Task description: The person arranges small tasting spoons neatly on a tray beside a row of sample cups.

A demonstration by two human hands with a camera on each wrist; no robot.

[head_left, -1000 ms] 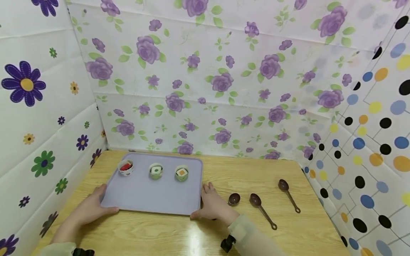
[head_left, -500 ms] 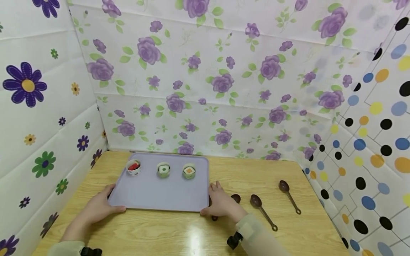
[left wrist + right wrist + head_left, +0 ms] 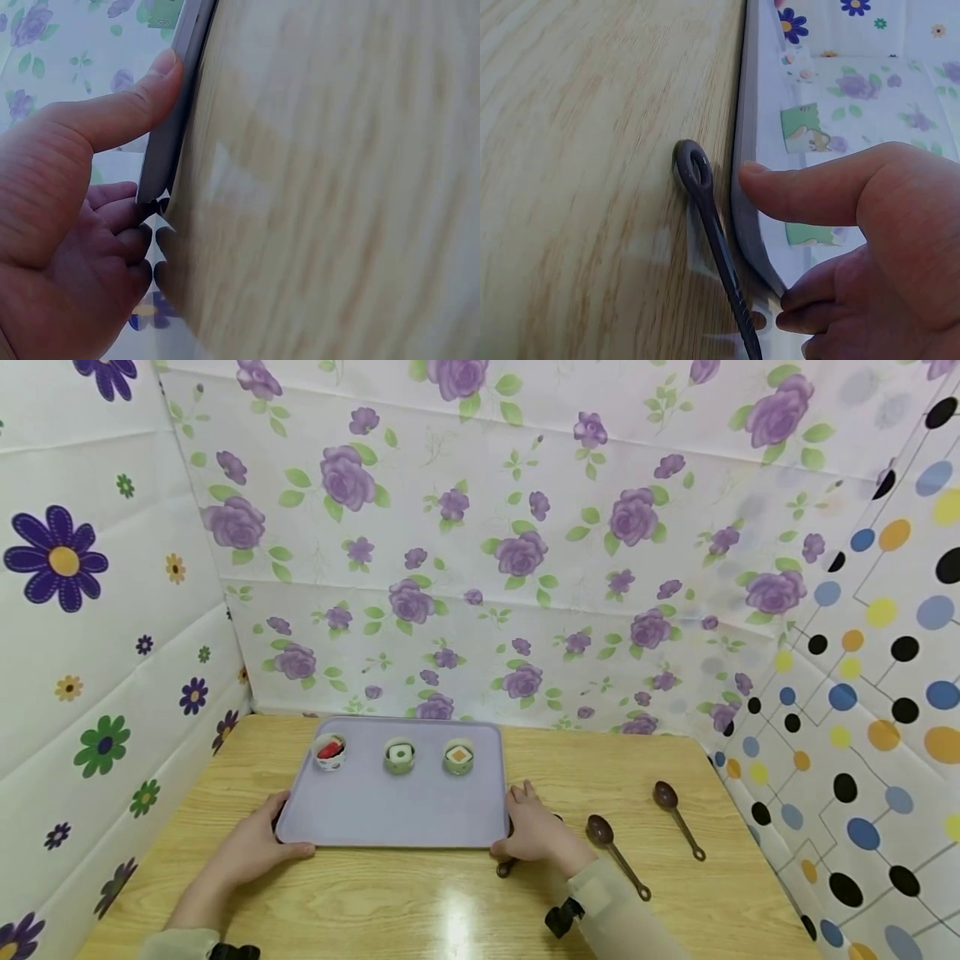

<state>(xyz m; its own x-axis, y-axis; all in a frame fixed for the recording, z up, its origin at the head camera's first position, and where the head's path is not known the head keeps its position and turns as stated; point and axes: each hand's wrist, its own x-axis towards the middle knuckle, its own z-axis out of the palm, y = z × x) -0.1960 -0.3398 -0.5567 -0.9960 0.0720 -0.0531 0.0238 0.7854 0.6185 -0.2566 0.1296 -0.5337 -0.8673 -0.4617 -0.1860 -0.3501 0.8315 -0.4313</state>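
My left hand (image 3: 262, 843) is clamped on the near left corner of a flat, lavender, rectangular tray (image 3: 397, 814) with rounded corners and a raised rim; the thumb bears on the near edge and the bent fingers meet the left side. My right hand (image 3: 540, 831) is clamped on the near right corner in the same manner, thumb on the near edge, fingers at the right side. The tray lies level over a light wood-grain table (image 3: 390, 914); I cannot tell whether its underside touches the surface. Three small round cups stand in a row across the tray's far half: at its left, a white patterned cup (image 3: 330, 764) containing a red piece; near its middle, a green cup (image 3: 400, 768) containing a white piece with a green centre; toward its right, a second green cup (image 3: 459, 768) containing a white piece with an orange centre. Just beside the tray's near right corner lies a dark brown spoon (image 3: 724, 255) with a looped handle end, partly hidden by my right hand. Farther right of the tray lies a second brown spoon (image 3: 619, 857), and well apart from it, farthest right, a third brown spoon (image 3: 681, 822). Behind the tray hangs a white cloth (image 3: 487, 635) printed with purple roses.
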